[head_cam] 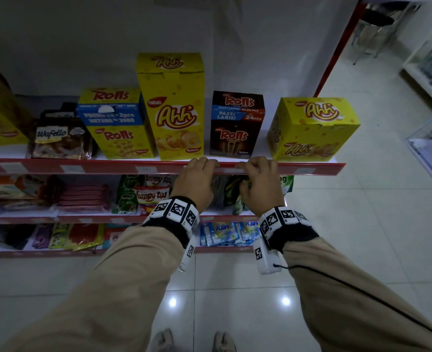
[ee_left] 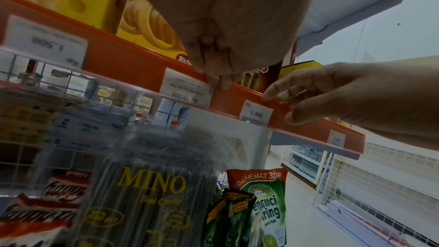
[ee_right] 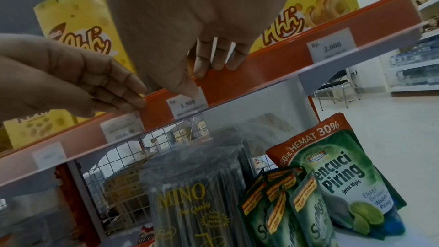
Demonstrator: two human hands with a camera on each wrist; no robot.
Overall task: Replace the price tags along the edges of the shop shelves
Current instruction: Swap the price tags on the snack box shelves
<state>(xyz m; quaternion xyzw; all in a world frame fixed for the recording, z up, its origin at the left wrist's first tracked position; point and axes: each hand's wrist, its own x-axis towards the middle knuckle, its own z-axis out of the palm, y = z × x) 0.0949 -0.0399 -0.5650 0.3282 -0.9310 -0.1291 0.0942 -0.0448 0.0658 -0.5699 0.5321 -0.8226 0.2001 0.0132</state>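
Note:
The red price strip (head_cam: 108, 167) runs along the front edge of the top shelf, behind a clear cover. A white price tag (head_cam: 229, 170) marked 1.500 (ee_right: 188, 105) sits in it between my hands. My left hand (head_cam: 197, 174) hooks its curled fingers over the strip's top lip just left of the tag; its fingertips (ee_left: 216, 80) sit on that lip. My right hand (head_cam: 258, 179) grips just right of the tag, with its fingers (ee_right: 213, 63) over the top edge and its thumb (ee_right: 187, 89) pressing the tag's upper corner. The same tag (ee_left: 256, 113) shows below the right hand (ee_left: 308, 97).
Other tags sit in the strip, one marked 2.000 (ee_right: 331, 49) to the right and one (ee_left: 187, 89) to the left. Yellow Ahh boxes (head_cam: 174, 110) and a dark Rolls box (head_cam: 235, 123) stand just behind the strip. Below are a Mino pack (ee_left: 152, 194) and soap pouches (ee_right: 344, 176).

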